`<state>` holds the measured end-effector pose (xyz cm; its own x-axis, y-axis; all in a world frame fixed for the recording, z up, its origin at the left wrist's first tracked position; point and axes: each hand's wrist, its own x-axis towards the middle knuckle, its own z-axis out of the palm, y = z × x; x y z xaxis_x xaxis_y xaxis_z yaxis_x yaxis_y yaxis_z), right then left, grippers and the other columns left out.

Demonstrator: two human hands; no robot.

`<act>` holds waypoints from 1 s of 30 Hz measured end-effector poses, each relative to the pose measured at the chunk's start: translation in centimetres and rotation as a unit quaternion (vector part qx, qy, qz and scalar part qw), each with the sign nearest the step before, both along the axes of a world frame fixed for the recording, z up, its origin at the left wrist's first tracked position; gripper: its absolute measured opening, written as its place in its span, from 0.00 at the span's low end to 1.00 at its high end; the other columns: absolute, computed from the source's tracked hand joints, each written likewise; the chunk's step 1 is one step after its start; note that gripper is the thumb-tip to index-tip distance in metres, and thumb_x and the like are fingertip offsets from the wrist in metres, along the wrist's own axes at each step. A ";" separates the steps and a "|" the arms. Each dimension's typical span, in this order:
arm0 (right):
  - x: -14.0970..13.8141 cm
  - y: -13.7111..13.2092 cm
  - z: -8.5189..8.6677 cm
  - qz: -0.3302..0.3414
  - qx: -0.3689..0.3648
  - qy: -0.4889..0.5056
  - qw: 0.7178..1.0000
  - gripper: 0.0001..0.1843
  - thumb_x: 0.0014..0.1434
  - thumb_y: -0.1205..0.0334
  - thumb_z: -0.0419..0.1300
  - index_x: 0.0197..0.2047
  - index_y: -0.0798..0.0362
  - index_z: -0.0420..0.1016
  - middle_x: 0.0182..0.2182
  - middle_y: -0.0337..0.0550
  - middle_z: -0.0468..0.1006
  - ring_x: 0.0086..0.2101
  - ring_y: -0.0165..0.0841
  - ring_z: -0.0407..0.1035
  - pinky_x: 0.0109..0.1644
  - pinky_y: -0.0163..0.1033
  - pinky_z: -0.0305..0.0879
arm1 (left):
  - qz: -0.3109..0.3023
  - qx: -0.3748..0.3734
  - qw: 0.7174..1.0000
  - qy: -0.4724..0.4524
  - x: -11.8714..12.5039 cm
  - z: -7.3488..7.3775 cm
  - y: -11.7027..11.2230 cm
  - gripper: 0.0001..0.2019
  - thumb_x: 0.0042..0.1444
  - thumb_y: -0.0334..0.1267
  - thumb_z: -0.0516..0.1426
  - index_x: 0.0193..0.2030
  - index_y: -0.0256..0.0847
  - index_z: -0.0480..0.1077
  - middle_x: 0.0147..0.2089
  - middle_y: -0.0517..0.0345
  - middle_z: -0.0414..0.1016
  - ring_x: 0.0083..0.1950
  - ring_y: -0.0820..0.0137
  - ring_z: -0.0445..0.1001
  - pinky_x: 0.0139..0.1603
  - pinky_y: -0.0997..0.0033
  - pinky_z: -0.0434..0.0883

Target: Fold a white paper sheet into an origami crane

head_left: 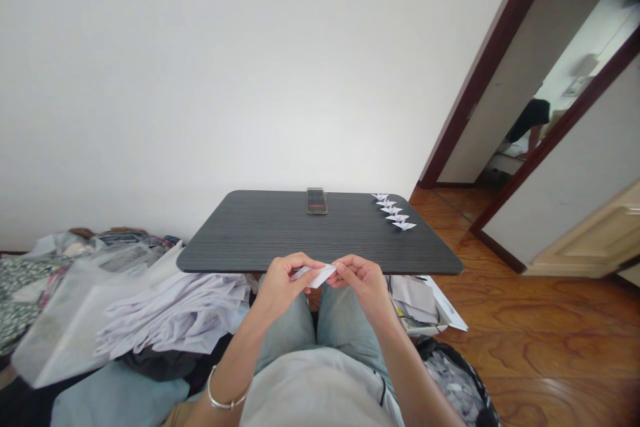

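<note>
Between my two hands, just in front of the table's near edge, is a small folded piece of white paper (323, 275). My left hand (289, 282) pinches its left part between thumb and fingers. At the paper's right end, my right hand (361, 278) is closed on it with thumb and fingertips. Parts of the paper are covered by the fingers. Several white paper cranes (397, 211) stand in a row along the right side of the dark table (280, 230).
A phone on a stand (317, 201) sits at the table's back edge. Piled clothes (185, 310) lie at the left. Below the table on the right are a box with papers (417, 303) and a black bag of scraps (460, 380). Another person (533, 120) bends beyond the doorway.
</note>
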<state>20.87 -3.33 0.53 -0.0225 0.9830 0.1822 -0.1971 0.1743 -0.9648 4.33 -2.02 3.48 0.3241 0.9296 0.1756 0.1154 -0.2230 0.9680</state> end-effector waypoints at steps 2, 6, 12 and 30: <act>0.0 0.0 0.0 0.000 0.000 0.005 1.000 0.14 0.50 0.51 0.64 0.28 0.55 0.76 0.21 0.41 0.78 0.23 0.31 0.74 0.30 0.35 0.73 | -0.005 0.004 1.000 -0.002 0.0 0.0 0.0 0.10 0.48 0.39 0.60 0.34 0.36 0.78 0.30 0.54 0.72 0.29 0.71 0.70 0.23 0.78 0.69; -0.1 0.0 0.1 0.000 -0.010 0.002 1.000 0.14 0.49 0.51 0.65 0.27 0.55 0.75 0.20 0.41 0.78 0.23 0.31 0.74 0.29 0.35 0.73 | -0.001 0.010 1.000 -0.004 0.1 0.1 -0.1 0.09 0.48 0.39 0.60 0.33 0.36 0.78 0.31 0.53 0.73 0.29 0.71 0.70 0.22 0.78 0.69; -0.1 0.1 0.2 0.007 -0.021 0.001 1.000 0.13 0.46 0.53 0.67 0.25 0.55 0.74 0.17 0.39 0.77 0.20 0.29 0.72 0.25 0.33 0.71 | -0.010 -0.035 0.999 -0.019 -0.1 0.0 -0.1 0.12 0.47 0.38 0.61 0.37 0.35 0.76 0.33 0.54 0.75 0.29 0.71 0.72 0.29 0.74 0.71; 0.1 -0.5 1.2 0.010 -0.034 0.004 0.999 0.12 0.47 0.54 0.67 0.25 0.55 0.75 0.18 0.39 0.78 0.20 0.29 0.71 0.27 0.33 0.70 | -0.052 -0.037 0.995 -0.082 -1.0 0.3 -1.0 0.10 0.52 0.40 0.57 0.36 0.37 0.73 0.33 0.54 0.76 0.31 0.71 0.71 0.28 0.75 0.70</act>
<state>21.00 -3.87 1.69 -0.0415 0.9924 0.1158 -0.2086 0.1047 -0.9724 3.36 -3.01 3.79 0.3914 0.9050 0.1668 -0.0644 -0.1539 0.9860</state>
